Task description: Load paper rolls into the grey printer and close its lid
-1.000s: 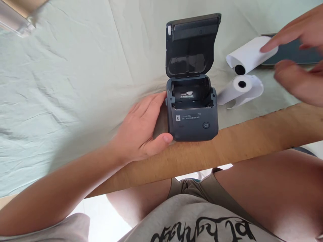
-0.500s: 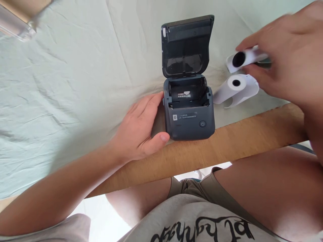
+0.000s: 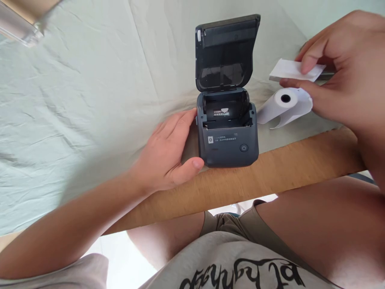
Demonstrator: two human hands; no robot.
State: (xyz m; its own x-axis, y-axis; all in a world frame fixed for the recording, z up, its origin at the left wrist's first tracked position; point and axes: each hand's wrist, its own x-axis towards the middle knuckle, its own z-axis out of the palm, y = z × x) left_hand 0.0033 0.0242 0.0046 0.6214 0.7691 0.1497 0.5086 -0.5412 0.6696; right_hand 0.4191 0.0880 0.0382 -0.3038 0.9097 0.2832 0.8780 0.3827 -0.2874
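A dark blue-grey label printer (image 3: 227, 150) stands near the table's front edge, its lid (image 3: 226, 56) raised and its inner bay exposed. My left hand (image 3: 168, 150) rests against the printer's left side, fingers apart, holding nothing. Up at the right, my right hand (image 3: 333, 68) pinches a white paper roll (image 3: 290, 70) between thumb and fingers; the roll's far part is hidden by the hand. Just below it, a second white paper roll (image 3: 275, 106) with a dark core lies on the cloth right of the printer, its loose end curling out.
A pale green, wrinkled cloth (image 3: 90, 80) covers the table. Its wooden front edge (image 3: 270, 168) runs across in front of my lap. At the top left corner lies a clear plastic-edged object (image 3: 21, 30) beside something tan.
My right hand has turned the held roll, so its dark core end no longer shows and its white side faces up. My left hand still rests by the printer.
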